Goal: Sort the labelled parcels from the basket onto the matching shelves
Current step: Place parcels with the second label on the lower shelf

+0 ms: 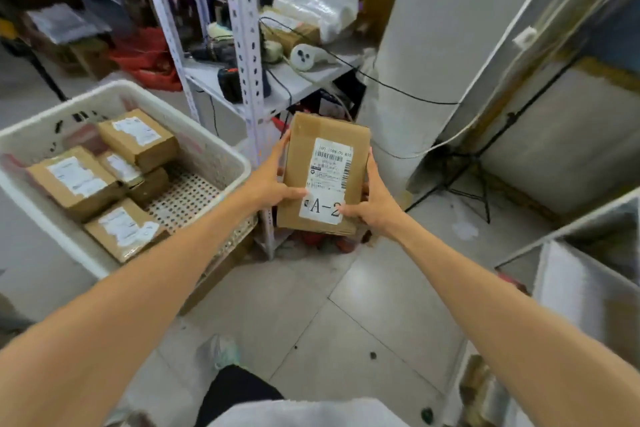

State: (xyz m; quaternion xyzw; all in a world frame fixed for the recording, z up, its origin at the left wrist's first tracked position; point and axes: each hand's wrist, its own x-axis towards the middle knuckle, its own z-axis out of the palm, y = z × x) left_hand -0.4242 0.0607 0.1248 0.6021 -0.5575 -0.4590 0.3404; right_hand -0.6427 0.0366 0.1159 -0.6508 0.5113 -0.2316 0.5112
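I hold a brown cardboard parcel (322, 152) in front of me, above the floor, with its white label facing up and reading "A-2". My left hand (268, 180) grips its left edge, thumb on the label. My right hand (375, 199) grips its right edge, thumb on the label's lower corner. The white plastic basket (211, 149) stands to the left and holds several labelled brown parcels (138, 139) piled at its left side.
A white perforated metal rack (242, 45) stands behind the parcel, its shelf cluttered with cables, a drill and plastic bags. A wide white pillar (415, 45) rises at centre right. White shelf compartments (571, 281) sit at the right edge. A tripod's black legs (478, 180) stand on the tiled floor.
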